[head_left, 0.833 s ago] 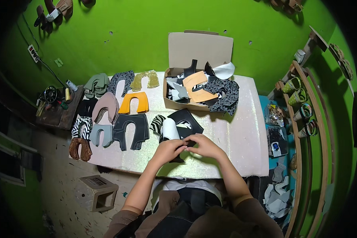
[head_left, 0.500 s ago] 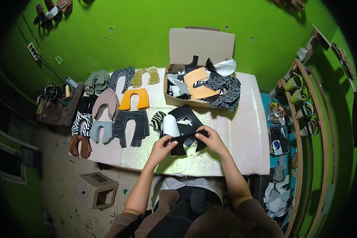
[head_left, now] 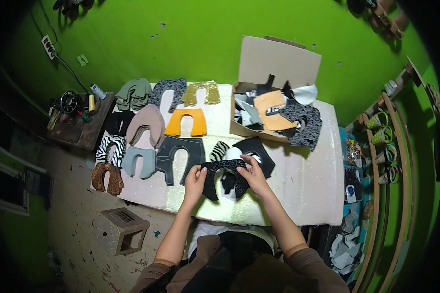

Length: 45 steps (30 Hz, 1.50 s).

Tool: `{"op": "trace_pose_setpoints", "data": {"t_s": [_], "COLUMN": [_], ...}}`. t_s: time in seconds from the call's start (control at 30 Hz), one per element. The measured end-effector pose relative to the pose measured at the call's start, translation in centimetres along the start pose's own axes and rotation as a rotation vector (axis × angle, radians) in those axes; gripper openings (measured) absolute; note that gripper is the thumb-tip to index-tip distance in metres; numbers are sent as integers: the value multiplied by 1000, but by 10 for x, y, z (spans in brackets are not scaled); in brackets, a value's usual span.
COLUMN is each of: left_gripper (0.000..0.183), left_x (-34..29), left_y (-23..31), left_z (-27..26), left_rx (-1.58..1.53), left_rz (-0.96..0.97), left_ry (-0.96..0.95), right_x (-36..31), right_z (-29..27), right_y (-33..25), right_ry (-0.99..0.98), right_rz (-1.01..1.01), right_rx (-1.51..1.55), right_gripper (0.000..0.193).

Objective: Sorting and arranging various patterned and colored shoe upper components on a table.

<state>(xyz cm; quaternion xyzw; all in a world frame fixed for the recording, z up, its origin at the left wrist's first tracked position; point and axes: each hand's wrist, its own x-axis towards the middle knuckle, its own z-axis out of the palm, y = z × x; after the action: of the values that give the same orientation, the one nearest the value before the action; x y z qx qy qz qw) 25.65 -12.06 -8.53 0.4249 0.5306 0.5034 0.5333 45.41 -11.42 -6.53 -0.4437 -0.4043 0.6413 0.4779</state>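
Between my two hands is a black U-shaped shoe upper piece (head_left: 223, 165) with a raised grey-on-black pattern, held up over the table with its curve away from me and its legs toward me. My left hand (head_left: 195, 181) pinches its left corner; my right hand (head_left: 253, 177) grips its right side, thumb on the patterned face. Just behind it on the table lie a plain black cut piece (head_left: 259, 151), a white piece (head_left: 235, 153) and a zebra-striped piece (head_left: 219, 151), partly covered by one another and by the held piece.
Left on the pale table (head_left: 308, 195) sit stacks of U-shaped pieces, including orange (head_left: 186, 122), dark grey (head_left: 181, 144) and brown (head_left: 107, 179). An open cardboard box (head_left: 278, 52) full of scraps stands behind. Right is a wooden rack (head_left: 405, 171) with sandals; a stool (head_left: 123, 230) stands lower left.
The black piece has been spread and tilted, so its patterned face now shows where it looked plain and folded before. My view has swung left, shifting the table and box rightward.
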Motion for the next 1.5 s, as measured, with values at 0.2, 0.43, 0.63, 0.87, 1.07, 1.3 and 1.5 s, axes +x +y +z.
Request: {"op": "trace_pose_setpoints", "data": {"t_s": [0.2, 0.43, 0.63, 0.87, 1.07, 1.3, 1.5], "left_gripper": [14, 15, 14, 18, 17, 15, 21], "left_x": [48, 125, 202, 279, 310, 307, 297], "left_y": [18, 43, 67, 66, 54, 61, 54], "left_z": [-95, -261, -368, -416, -427, -411, -404], "left_rx": [-51, 205, 444, 733, 929, 1268, 1308], "left_rz": [-58, 106, 216, 289, 352, 612, 746], "left_ry": [64, 220, 333, 321, 256, 404, 45], "right_x": [68, 171, 247, 306, 324, 316, 322], "right_z": [84, 233, 325, 375, 394, 412, 416], "right_y": [28, 23, 43, 57, 73, 71, 88], "right_ry": [192, -98, -219, -315, -208, -30, -111], "right_rz": [-156, -189, -396, -300, -295, -350, -419], "right_rx": [-454, -548, -623, -753, -908, -1252, -1348], "right_gripper": [17, 12, 23, 41, 43, 44, 37]}}
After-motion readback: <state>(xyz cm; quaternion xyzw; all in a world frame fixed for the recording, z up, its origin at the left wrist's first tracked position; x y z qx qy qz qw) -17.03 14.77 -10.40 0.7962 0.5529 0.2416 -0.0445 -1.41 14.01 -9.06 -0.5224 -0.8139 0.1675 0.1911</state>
